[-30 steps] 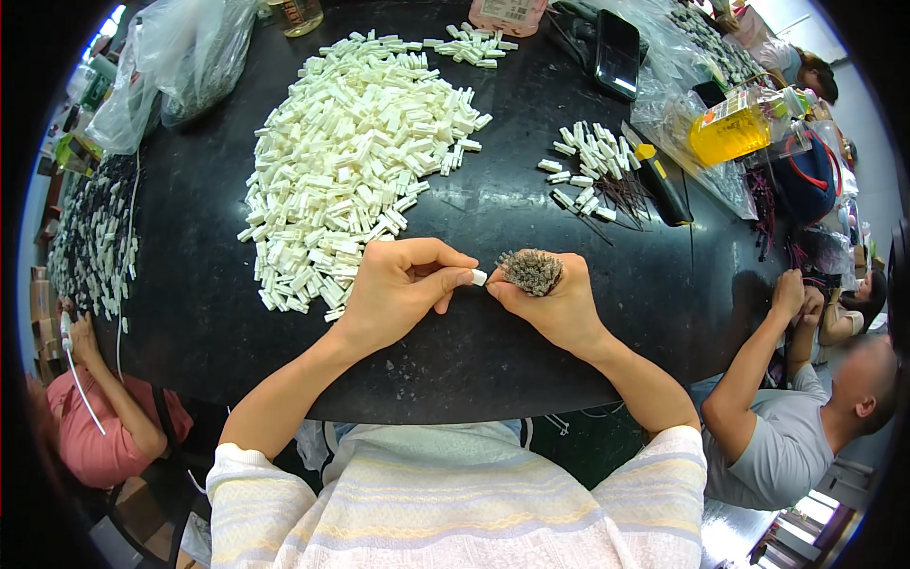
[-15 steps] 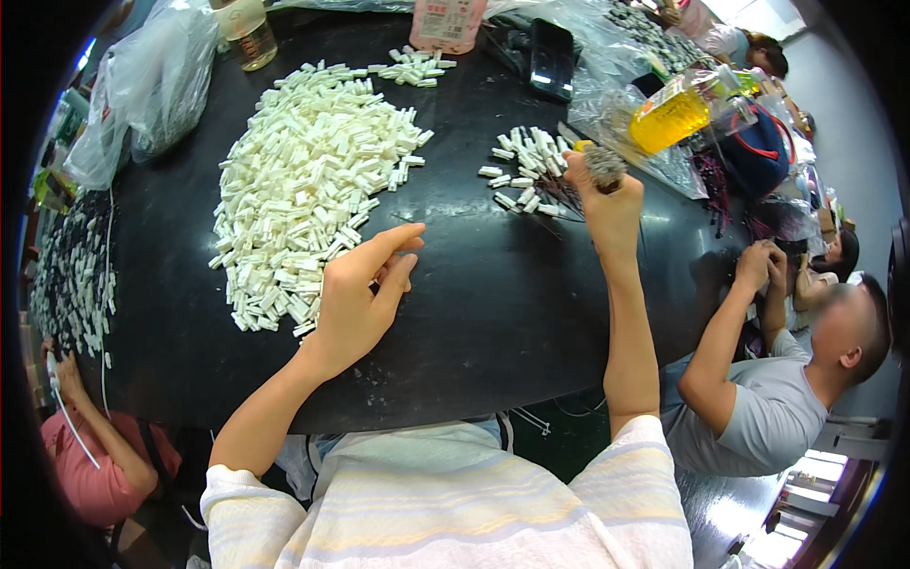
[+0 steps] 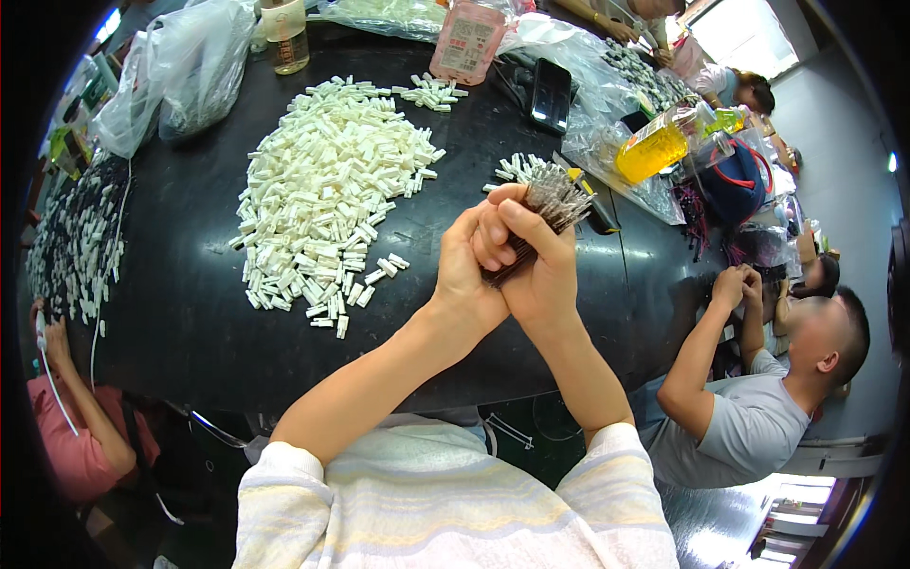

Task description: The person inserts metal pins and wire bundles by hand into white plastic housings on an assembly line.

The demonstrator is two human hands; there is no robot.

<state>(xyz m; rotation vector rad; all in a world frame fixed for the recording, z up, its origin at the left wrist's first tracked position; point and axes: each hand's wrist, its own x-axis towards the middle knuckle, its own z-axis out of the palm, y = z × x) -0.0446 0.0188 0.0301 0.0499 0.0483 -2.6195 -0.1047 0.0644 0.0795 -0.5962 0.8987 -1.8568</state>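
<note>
Nearest is the wearer's pale knit top with faint yellow and grey stripes (image 3: 436, 503), at the edge of a black, smooth, dully shining table (image 3: 379, 365). Just above that surface, the left hand (image 3: 466, 261) and right hand (image 3: 545, 270) press together at the heels, fingers folded around a bundle of thin dark wires with silvery tips (image 3: 559, 197); the bundle stands tilted between them, tips upward.

To the left, a broad heap of small white oblong plastic pieces (image 3: 332, 180) covers much of the table. A smaller cluster of similar white pieces (image 3: 517, 169) lies just behind the hands, beside a yellow-and-black cutter knife (image 3: 599, 218). At the right side sits a person in a grey short-sleeved shirt (image 3: 735, 431), hands together; at the left, one in a pink top (image 3: 71, 436).

Farther back lie a black phone (image 3: 551, 97), a clear bottle of yellow liquid (image 3: 652, 150), a pink-filled bottle (image 3: 467, 43) and a bulging translucent plastic bag (image 3: 199, 71). Beyond, more people work near a bright window (image 3: 744, 40) in a pale grey wall (image 3: 844, 142).
</note>
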